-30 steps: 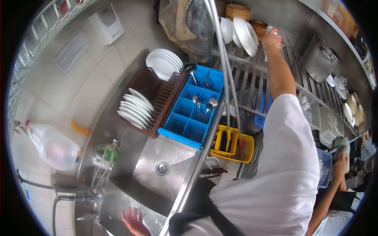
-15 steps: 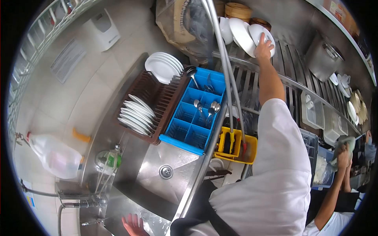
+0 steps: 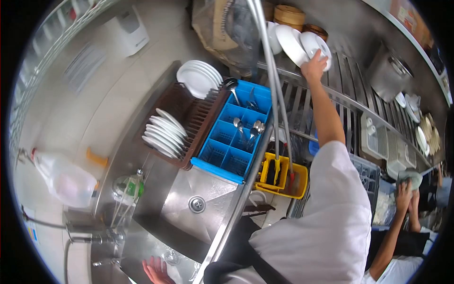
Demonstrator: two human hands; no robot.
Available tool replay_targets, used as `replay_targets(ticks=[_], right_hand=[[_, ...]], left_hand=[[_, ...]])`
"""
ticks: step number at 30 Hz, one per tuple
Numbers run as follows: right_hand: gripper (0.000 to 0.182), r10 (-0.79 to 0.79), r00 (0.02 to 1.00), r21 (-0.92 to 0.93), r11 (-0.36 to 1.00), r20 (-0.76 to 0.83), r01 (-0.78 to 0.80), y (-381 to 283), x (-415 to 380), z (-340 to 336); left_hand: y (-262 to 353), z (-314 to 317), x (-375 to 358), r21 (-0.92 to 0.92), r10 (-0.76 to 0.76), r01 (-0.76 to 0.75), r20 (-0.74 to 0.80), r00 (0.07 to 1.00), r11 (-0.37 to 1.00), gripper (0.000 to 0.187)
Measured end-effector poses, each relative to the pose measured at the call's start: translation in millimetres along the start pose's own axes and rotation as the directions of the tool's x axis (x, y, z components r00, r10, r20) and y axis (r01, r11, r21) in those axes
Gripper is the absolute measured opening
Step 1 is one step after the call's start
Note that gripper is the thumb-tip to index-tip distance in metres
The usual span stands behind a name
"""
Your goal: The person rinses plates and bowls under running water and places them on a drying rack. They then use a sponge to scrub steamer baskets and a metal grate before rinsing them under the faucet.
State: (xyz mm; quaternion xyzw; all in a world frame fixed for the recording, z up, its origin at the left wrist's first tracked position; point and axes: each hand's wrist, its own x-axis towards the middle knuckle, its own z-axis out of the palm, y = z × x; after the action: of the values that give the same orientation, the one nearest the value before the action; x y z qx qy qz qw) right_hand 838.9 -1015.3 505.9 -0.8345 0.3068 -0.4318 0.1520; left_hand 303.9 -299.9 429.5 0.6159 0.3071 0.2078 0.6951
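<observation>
My right hand (image 3: 314,65) is stretched far out to the slatted steel shelf (image 3: 302,102) and grips the lower rim of a white bowl (image 3: 318,43). That bowl leans on edge against other white bowls (image 3: 289,43) lined up to its left. My left hand (image 3: 155,270) rests low in the steel sink (image 3: 208,182) at the bottom edge of the view. Its fingers are spread and hold nothing, and a small glass (image 3: 170,257) stands just beside it.
A brown dish rack (image 3: 189,118) holds rows of white plates (image 3: 161,132), next to a blue cutlery tray (image 3: 231,137) with spoons. A yellow mop bucket (image 3: 283,177) sits below. Bamboo steamers (image 3: 288,14), a steel pot (image 3: 388,71) and a plastic jug (image 3: 64,177) stand around. Another person's hands (image 3: 404,189) wipe a dish at right.
My right hand has set the white bowl on edge against the row of bowls and slid down to its lower rim. The left hand stays in the sink.
</observation>
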Motion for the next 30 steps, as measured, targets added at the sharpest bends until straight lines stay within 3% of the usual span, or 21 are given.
replay_targets(ticks=[1, 2, 3, 4, 5, 6, 7, 8, 10, 11, 12, 13, 15, 16, 19, 22, 23, 26, 27, 28, 30], right_hand=[[0.081, -0.09, 0.996, -0.026, 0.996, 0.02, 0.091, -16.4, -21.7, 20.8], [0.069, -0.396, 0.917, -0.341, 0.855, 0.059, 0.391, -7.7, -34.3, 40.5], [0.051, -0.648, 0.762, -0.437, 0.687, -0.008, 0.58, 20.0, -21.5, 60.3], [0.035, -0.764, 0.645, -0.654, 0.495, -0.013, 0.572, 74.5, 0.4, 56.7], [0.026, -0.595, 0.729, -0.731, 0.321, 0.339, 0.602, 113.5, 12.8, 21.0], [0.027, -0.773, 0.509, -0.756, 0.059, 0.378, 0.651, 127.3, 36.4, 27.8], [0.033, -0.772, 0.465, -0.629, 0.11, 0.433, 0.77, 124.9, 55.7, 23.7], [0.043, -0.736, 0.53, -0.46, 0.329, 0.423, 0.825, 121.3, 63.4, 11.9], [0.067, -0.335, 0.87, -0.326, 0.829, 0.362, 0.455, 123.0, 73.8, -14.8], [0.08, -0.229, 0.929, -0.348, 0.879, 0.293, 0.326, 133.5, 72.8, -29.0], [0.077, -0.498, 0.864, -0.4, 0.808, -0.073, 0.432, 151.7, 72.8, -6.7], [0.071, -0.359, 0.932, -0.302, 0.894, -0.037, 0.332, 126.9, 32.5, -50.7], [0.062, -0.543, 0.772, -0.047, 0.826, -0.33, 0.561, 117.3, -7.5, -54.0], [0.063, -0.636, 0.591, 0.075, 0.647, -0.496, 0.759, 105.7, -26.5, -64.8], [0.067, -0.569, 0.689, 0.275, 0.646, -0.45, 0.713, 41.3, -117.8, -116.1], [0.057, -0.436, 0.897, 0.723, 0.598, -0.069, 0.346, -31.4, -214.5, -200.9], [0.045, -0.522, 0.85, 0.857, 0.404, -0.071, 0.319, -39.4, -228.7, -200.7], [0.032, -0.702, 0.67, 0.928, 0.368, 0.243, 0.049, -99.0, -346.4, -276.1], [0.029, -0.739, 0.61, 0.933, 0.359, 0.287, -0.005, -116.7, -384.8, -294.0], [0.028, -0.778, 0.513, 0.919, 0.391, 0.362, -0.057, -126.6, -415.2, -305.8], [0.027, -0.826, 0.249, 0.862, 0.478, 0.506, -0.169, -155.9, -517.2, -351.5]], left_hand=[[-17.8, -34.3, -22.8, 0.034, -0.016, 0.019, -0.092, 0.996, 0.999, 0.071], [-27.3, -59.4, -37.5, 0.02, -0.01, 0.013, -0.14, 0.99, 1.0, 0.068], [-30.0, -57.6, -44.5, 0.051, 0.027, -0.019, -0.168, 0.985, 0.999, 0.067], [-31.0, -47.5, -28.2, 0.094, 0.068, -0.052, -0.167, 0.984, 0.994, 0.065], [-30.8, -39.2, -6.4, 0.079, 0.037, -0.024, -0.174, 0.984, 0.997, 0.064], [-59.5, -54.5, -41.1, 0.001, -0.009, 0.01, -0.242, 0.97, 1.0, 0.062], [-87.0, -80.2, -70.0, 0.003, -0.047, 0.051, -0.319, 0.947, 0.999, 0.061], [-90.3, -80.3, -57.0, -0.003, -0.07, 0.072, -0.303, 0.95, 0.997, 0.06], [-135.4, -121.7, -76.1, -0.08, -0.212, 0.197, -0.357, 0.91, 0.977, 0.064], [-135.6, -118.7, -76.4, -0.008, -0.284, 0.301, -0.36, 0.889, 0.953, 0.071], [-154.1, -130.3, -76.8, 0.199, -0.303, 0.4, -0.386, 0.871, 0.895, 0.074], [-184.7, -147.2, -61.9, 0.413, -0.321, 0.468, -0.377, 0.869, 0.781, 0.078], [-227.6, -171.0, -46.4, 0.619, -0.297, 0.484, -0.385, 0.874, 0.619, 0.079], [-239.1, -179.9, -30.0, 0.654, -0.345, 0.52, -0.389, 0.854, 0.55, 0.078], [-269.7, -216.6, -24.8, 0.612, -0.475, 0.633, -0.427, 0.769, 0.475, 0.065], [-353.1, -214.8, 3.6, 0.377, -0.515, 0.794, -0.613, 0.599, 0.476, 0.05], [-367.4, -205.5, 5.6, 0.378, -0.542, 0.803, -0.597, 0.591, 0.46, 0.048], [-372.7, -164.4, -2.3, 0.554, -0.687, 0.731, -0.348, 0.638, 0.398, 0.047], [-452.5, -145.5, 28.9, 0.789, -0.698, 0.546, -0.222, 0.681, 0.282, 0.051], [-444.3, -125.8, 40.2, 0.877, -0.837, 0.318, 0.152, 0.525, 0.36, 0.063], [-398.2, -144.3, 42.9, 0.561, -0.846, 0.633, 0.377, 0.378, 0.533, 0.053]])
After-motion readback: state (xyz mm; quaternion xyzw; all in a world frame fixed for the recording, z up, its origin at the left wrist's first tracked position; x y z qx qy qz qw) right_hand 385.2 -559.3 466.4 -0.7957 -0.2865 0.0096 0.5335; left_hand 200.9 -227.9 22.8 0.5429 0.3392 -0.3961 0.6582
